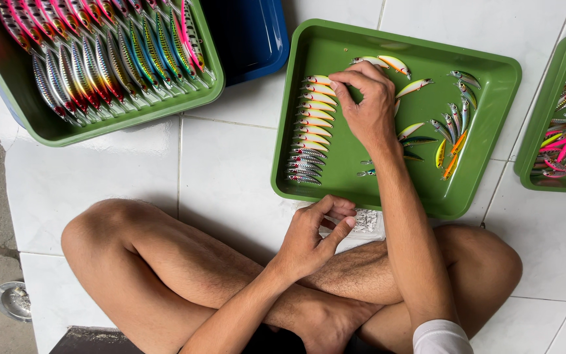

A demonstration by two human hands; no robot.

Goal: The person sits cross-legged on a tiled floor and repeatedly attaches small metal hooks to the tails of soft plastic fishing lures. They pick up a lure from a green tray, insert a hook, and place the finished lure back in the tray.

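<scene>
Big green tray (335, 187) sits centre frame with a neat column of fishing lures (312, 128), each lying left-right. Right hand (365, 105) pinches near the column's top lure; left hand (316, 236) curls narrowly over a small pile of hooks (365, 221) below.

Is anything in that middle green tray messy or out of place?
Partly. On the left of the tray, lures lie in one neat column, where the right hand rests. On the right, loose lures lie scattered at all angles, unsorted rather than spilled. The left hand hovers by small metal bits below the tray. Nothing looks damaged.
</scene>
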